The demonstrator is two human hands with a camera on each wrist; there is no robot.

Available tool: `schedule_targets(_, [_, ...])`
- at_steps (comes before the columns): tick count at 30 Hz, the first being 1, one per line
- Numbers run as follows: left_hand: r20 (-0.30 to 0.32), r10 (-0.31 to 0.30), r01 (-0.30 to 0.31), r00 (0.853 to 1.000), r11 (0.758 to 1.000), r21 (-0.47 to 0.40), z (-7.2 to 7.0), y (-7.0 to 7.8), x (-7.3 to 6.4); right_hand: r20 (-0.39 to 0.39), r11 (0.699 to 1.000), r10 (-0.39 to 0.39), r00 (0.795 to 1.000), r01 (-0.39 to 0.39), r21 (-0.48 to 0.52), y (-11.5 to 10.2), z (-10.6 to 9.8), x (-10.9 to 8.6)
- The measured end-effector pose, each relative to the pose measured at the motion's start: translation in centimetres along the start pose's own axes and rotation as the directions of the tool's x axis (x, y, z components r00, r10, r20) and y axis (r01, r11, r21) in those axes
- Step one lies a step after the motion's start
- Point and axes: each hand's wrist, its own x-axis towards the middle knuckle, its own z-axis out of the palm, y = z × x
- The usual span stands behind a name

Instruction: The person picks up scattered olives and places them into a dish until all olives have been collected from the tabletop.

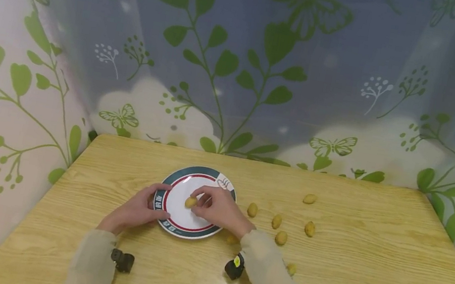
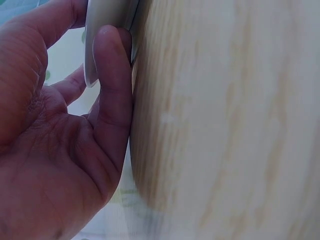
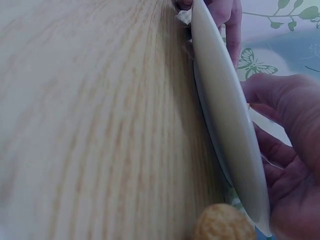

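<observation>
A round white plate [image 1: 179,214] with a blue-green rim and red ring lies on the table. My left hand [image 1: 139,207] holds its left edge; in the left wrist view, fingers [image 2: 111,80] lie against the underside of the plate's pale rim [image 2: 91,55]. Over the plate's middle, my right hand [image 1: 216,206] pinches a small yellow-brown walnut [image 1: 191,202] between thumb and fingertips. In the right wrist view, the right hand [image 3: 295,135] is beyond the plate's edge [image 3: 225,105], which mostly hides the pinched walnut.
Several walnuts lie on the wooden table to the plate's right, including one walnut [image 1: 252,210] near its rim and another [image 1: 310,198] farther back. A walnut [image 1: 233,239] is partly hidden under the right wrist. A patterned curtain [image 1: 236,88] hangs behind the table.
</observation>
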Motion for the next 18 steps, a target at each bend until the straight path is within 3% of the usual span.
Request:
schedule_targets(9, [0.005,0.001,-0.001,1.0,1.0,-0.021,0.0,-0.1,0.2,-0.027,0.999,-0.04,0.999,0.041,0.028,-0.1,-0.6,-0.3])
schedule_targets(18, [-0.006,-0.022,0.022,1.0,0.999,0.032,-0.1,-0.4,0.2,-0.019,0.998,-0.024,1.0,0.025,0.055,-0.4,-1.8,-1.0])
